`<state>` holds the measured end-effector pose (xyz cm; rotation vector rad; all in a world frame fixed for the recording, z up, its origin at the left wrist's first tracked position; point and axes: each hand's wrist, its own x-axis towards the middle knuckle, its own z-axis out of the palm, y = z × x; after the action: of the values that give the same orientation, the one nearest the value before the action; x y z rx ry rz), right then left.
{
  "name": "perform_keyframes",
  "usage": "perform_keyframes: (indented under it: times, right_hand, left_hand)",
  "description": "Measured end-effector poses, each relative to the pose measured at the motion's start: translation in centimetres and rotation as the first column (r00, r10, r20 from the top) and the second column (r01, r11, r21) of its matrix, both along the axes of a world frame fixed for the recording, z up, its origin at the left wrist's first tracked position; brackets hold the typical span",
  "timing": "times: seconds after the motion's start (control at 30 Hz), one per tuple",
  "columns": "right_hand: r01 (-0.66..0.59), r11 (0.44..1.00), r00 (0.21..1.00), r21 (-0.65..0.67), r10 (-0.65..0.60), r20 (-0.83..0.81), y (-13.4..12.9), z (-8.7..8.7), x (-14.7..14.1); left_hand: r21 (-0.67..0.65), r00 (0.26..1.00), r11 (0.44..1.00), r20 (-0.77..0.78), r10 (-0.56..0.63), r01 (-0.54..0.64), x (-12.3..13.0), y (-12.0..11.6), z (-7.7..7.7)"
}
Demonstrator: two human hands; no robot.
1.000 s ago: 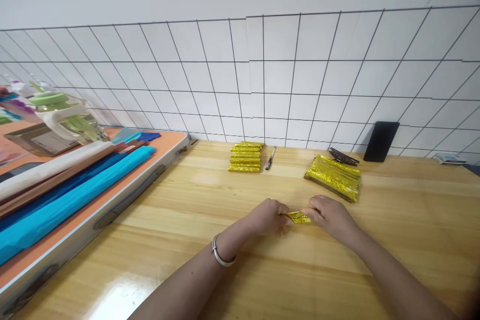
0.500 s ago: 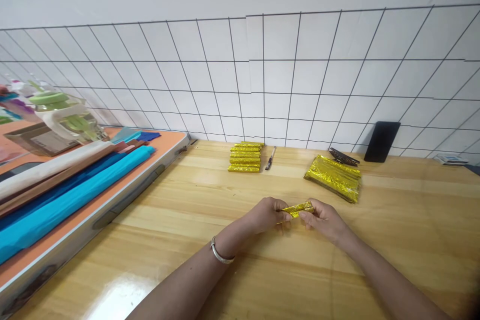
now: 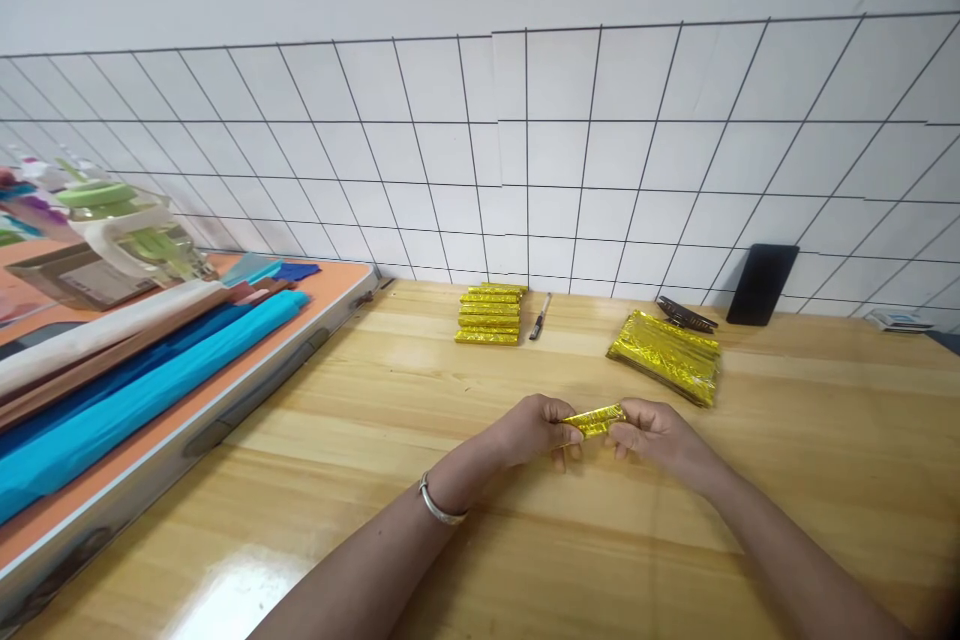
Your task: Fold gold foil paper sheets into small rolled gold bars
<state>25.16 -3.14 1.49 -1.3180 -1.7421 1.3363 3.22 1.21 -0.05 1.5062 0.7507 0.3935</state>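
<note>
Between my two hands is a narrow folded strip of shiny gold foil paper [image 3: 598,420], held above the wooden table [image 3: 360,510]. My left hand [image 3: 536,430] pinches its left end, thumb in front, with a silver bangle on that wrist. My right hand [image 3: 652,435] grips the right end between thumb and fingers. Farther back, several similar gold foil strips [image 3: 489,317] lie in a row close to the wall. To the right rests a flat stack of gold foil sheets [image 3: 666,355].
A pen [image 3: 540,316] lies beside the row of strips. Behind the stack are a dark hair-clip-like object [image 3: 686,315] and a black phone [image 3: 763,284] leaning on the tiled wall. At left, an orange-topped surface [image 3: 341,285] carries rolls of coloured paper [image 3: 172,390] and a green-lidded bottle [image 3: 127,225].
The strip's folded lower part now lies closer against its upper part. My right thumb has shifted slightly right along it; both hands otherwise stay in place.
</note>
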Motion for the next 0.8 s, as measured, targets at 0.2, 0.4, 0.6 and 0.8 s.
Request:
perform_keyframes:
  times: [0.2, 0.4, 0.6, 0.8]
  right_hand:
    - [0.020, 1.000, 0.999, -0.016, -0.021, -0.037, -0.3, -0.4, -0.9]
    - [0.193, 0.980, 0.979, 0.048, -0.189, -0.075, 0.1, -1.4, -0.4]
    - [0.267, 0.962, 0.960, 0.061, -0.260, -0.099, 0.2, -2.6, -0.5]
    - [0.232, 0.971, 0.972, 0.060, -0.229, -0.054, 0.3, -2.9, -0.7]
  left_hand:
    - [0.019, 0.999, 1.000, -0.051, -0.016, 0.017, -0.1, -0.3, 0.7]
    - [0.037, 0.998, 0.997, 0.005, 0.066, -0.066, -1.2, 0.9, 1.0]
    - [0.063, 0.976, 0.978, 0.103, 0.194, -0.201, -1.3, 1.7, 0.4]
    - [-0.010, 0.879, 0.896, 0.192, 0.437, -0.443, -0.9, 2.2, 0.4]
